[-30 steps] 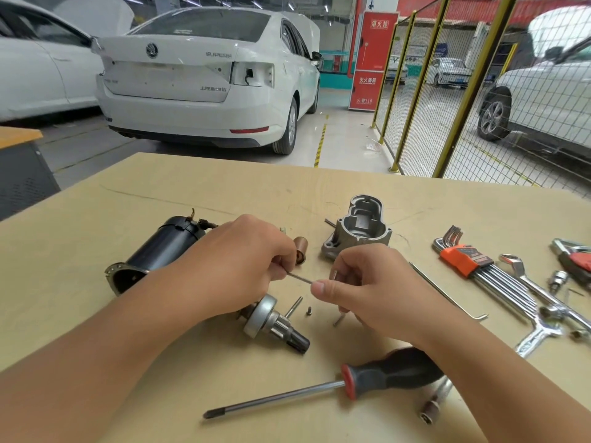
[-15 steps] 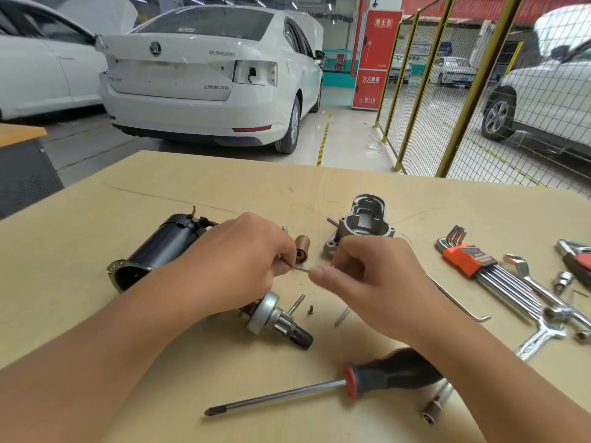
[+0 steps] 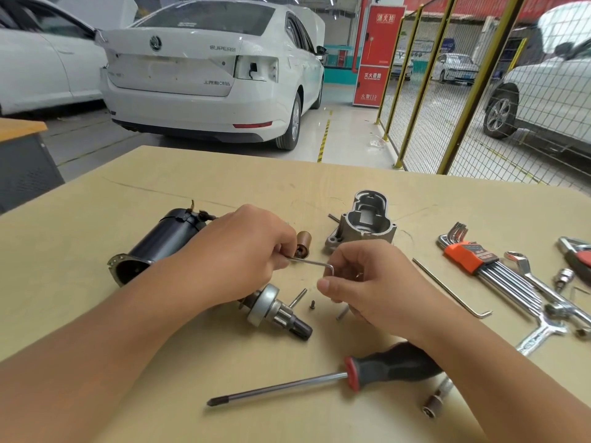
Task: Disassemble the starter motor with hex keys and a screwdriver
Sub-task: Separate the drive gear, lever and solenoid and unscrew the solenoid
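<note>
Hex key (image 3: 311,262) now exposed | left hand (image 3: 243,254) pinches it | right hand (image 3: 367,282) curled, contents unclear | 1 screwdriver (image 3: 323,375)

Tan wooden workbench (image 3: 96,251) bearing: black motor housing (image 3: 160,244) lying on its side at left; grey end casting (image 3: 364,223) sitting behind centre; geared shaft assembly (image 3: 278,310) resting near a loose screw (image 3: 312,304); screwdriver (image 3: 335,375) lying along the near edge; hex key set (image 3: 479,263) and wrenches (image 3: 543,292) lying at right.

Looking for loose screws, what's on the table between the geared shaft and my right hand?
Head view: a long bolt and a small screw.
</note>
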Tool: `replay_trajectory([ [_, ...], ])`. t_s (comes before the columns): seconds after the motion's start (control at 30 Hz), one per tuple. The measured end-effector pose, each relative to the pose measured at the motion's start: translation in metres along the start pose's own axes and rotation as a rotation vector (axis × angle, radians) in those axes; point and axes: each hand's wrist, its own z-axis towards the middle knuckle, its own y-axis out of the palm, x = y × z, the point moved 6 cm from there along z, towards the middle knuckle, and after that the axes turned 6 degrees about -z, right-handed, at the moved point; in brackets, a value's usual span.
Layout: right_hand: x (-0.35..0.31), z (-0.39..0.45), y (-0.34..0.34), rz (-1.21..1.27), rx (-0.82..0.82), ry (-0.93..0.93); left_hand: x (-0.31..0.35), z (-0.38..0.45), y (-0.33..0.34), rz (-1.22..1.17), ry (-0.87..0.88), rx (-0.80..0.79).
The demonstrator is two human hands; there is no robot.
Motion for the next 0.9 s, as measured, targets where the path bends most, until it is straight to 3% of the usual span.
replay_trajectory([
  [0.1, -0.001, 0.0, -0.003, 0.042, 0.05, 0.066, 0.001, 0.0, -0.001, 0.006, -0.005, -0.001],
  [0.27, 0.006, -0.003, 0.003, 0.102, -0.069, 0.24, 0.001, -0.001, -0.001, 0.022, -0.012, 0.0],
  [0.7, 0.013, 0.002, 0.011, 0.188, -0.141, 0.187, 0.003, -0.003, -0.003, 0.068, -0.04, -0.009],
  [0.9, 0.009, 0.007, 0.002, 0.144, 0.029, 0.099, 0.004, -0.003, -0.002, 0.06, -0.029, -0.025],
])
